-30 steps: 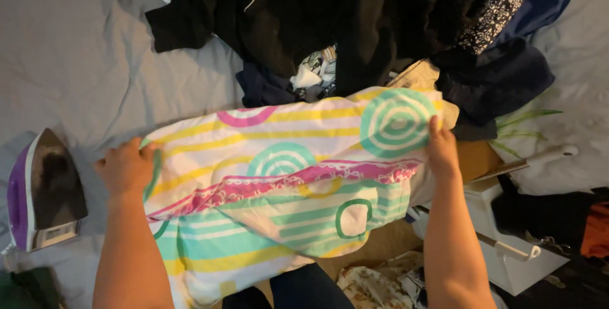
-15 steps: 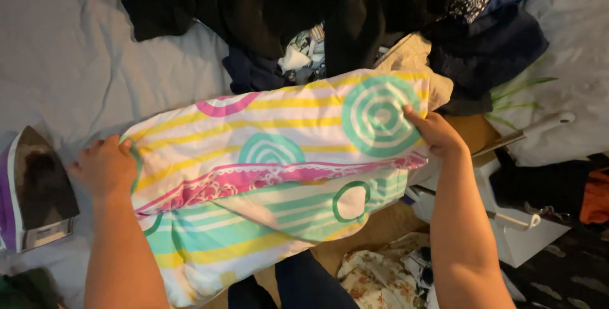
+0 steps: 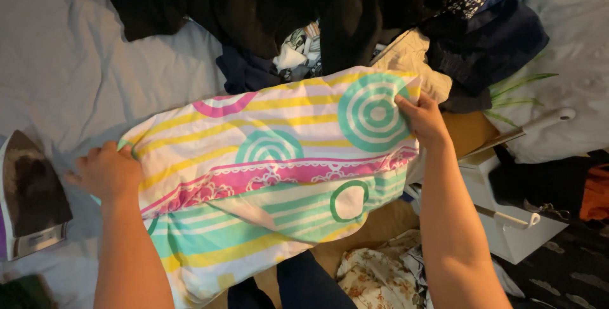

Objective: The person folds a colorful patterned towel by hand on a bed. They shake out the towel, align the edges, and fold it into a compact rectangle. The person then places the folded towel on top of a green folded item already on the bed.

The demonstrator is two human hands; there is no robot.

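- Head view: the cloth (image 3: 273,169), striped with rings, lies stretched across the middle; the left hand (image 3: 108,172) at 9 o'clock is closed on its left end; the right hand (image 3: 422,118) at 2 o'clock pinches its top right corner.
- An iron (image 3: 32,198) rests at far 9 o'clock on the grey sheet (image 3: 70,74); dark clothes (image 3: 304,11) pile at 12 o'clock; a white box (image 3: 507,220) sits at 4 o'clock.
- Doing it well, I judge: keep both ends taut and level so the folds lie flat; mind the iron by the left hand.
- Hidden: the cloth's lower edge runs under the left arm; both hands' fingertips tuck behind the cloth; the iron is cut off by the frame; what lies beneath the cloth cannot be told.
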